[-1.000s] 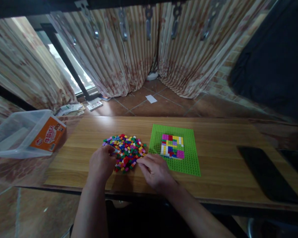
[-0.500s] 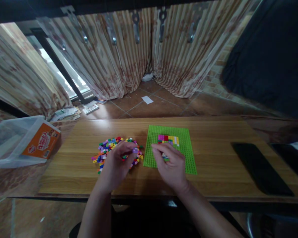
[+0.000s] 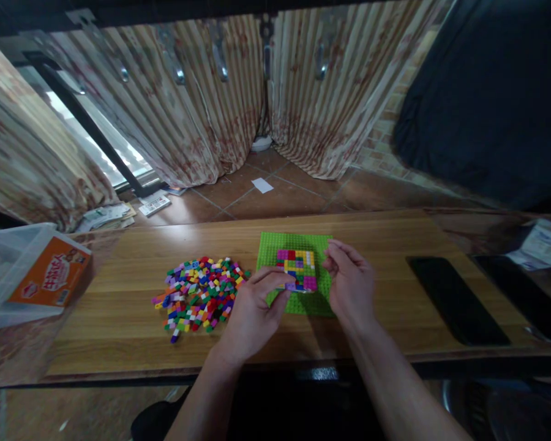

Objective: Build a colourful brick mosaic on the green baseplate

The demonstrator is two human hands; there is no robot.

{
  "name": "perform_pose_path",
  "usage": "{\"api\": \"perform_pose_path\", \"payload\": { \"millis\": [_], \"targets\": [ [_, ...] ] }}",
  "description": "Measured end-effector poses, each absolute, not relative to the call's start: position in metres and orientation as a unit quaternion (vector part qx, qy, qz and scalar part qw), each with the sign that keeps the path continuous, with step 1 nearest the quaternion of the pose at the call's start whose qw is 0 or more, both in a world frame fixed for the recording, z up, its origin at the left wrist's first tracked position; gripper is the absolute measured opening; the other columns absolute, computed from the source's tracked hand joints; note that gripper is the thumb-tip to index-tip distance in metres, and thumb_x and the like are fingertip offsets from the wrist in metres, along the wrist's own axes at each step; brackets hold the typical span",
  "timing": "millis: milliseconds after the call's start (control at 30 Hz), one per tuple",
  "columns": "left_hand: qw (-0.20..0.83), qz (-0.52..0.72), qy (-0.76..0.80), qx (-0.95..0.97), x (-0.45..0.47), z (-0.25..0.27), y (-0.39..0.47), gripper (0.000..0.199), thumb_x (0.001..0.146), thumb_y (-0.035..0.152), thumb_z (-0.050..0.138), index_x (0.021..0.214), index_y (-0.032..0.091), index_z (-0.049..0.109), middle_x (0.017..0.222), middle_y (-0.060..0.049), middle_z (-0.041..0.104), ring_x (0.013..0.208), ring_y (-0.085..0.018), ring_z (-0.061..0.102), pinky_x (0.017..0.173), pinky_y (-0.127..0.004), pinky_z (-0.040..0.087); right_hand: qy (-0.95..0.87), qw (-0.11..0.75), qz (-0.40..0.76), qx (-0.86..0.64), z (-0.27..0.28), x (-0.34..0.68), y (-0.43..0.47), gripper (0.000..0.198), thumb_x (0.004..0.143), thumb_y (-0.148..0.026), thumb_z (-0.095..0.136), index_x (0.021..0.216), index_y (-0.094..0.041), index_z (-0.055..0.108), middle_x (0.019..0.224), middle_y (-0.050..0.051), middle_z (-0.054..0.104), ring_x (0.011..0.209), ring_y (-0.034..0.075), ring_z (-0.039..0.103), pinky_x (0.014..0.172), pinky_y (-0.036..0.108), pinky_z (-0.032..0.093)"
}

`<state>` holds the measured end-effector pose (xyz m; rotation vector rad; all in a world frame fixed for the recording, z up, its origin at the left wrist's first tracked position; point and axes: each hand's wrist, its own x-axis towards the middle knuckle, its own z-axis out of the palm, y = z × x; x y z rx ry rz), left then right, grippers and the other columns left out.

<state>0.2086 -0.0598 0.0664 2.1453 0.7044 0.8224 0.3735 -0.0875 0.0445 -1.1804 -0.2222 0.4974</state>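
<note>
My left hand [image 3: 257,309] pinches a light purple toy brick [image 3: 289,284] between thumb and fingers, low over the near left part of a square brick build [image 3: 309,282]. That build has pink, red, yellow, white and blue bricks and stands on a green studded baseplate [image 3: 267,245]. At the baseplate's right side my right hand [image 3: 351,278] hovers with its fingers curled together; whether anything is in them is hidden. Left of the baseplate lies a heap of loose toy bricks [image 3: 204,291] in many colours.
A clear plastic bin [image 3: 13,263] with an orange label stands at the table's left end. Two dark flat objects, one a black slab [image 3: 457,300], lie on the right. The wooden table [image 3: 123,306] has its near edge close to my body.
My left hand has moved right with the purple brick, from the heap to the build. My right hand has drawn right, uncovering the build. The camera view has shifted slightly.
</note>
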Motion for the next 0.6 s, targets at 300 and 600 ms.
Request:
{"api": "perform_pose_path", "payload": {
  "millis": [300,600],
  "targets": [
    [0.231,0.313,0.318,0.864,0.229,0.052,-0.066,0.01,0.086,0.023,0.059,0.088,0.026,0.069,0.093,-0.001,0.073,0.096,-0.019,0.06,0.089,-0.038,0.041,-0.043,0.798,0.295,-0.524,0.049,0.379,-0.089,0.018,0.058,-0.025,0.076,0.071,-0.017,0.067,0.06,-0.005,0.061,0.046,0.004,0.048,0.046,0.018,0.04],
    [0.168,0.317,0.33,0.873,0.235,0.038,-0.069,0.011,0.087,0.024,0.057,0.085,0.025,0.068,0.096,0.0,0.072,0.1,-0.02,0.056,0.089,-0.039,0.037,-0.04,0.788,0.318,-0.525,0.049,0.381,-0.091,0.02,0.058,-0.027,0.078,0.071,-0.017,0.066,0.059,-0.006,0.061,0.044,0.003,0.048,0.045,0.016,0.041]
  ]
}}
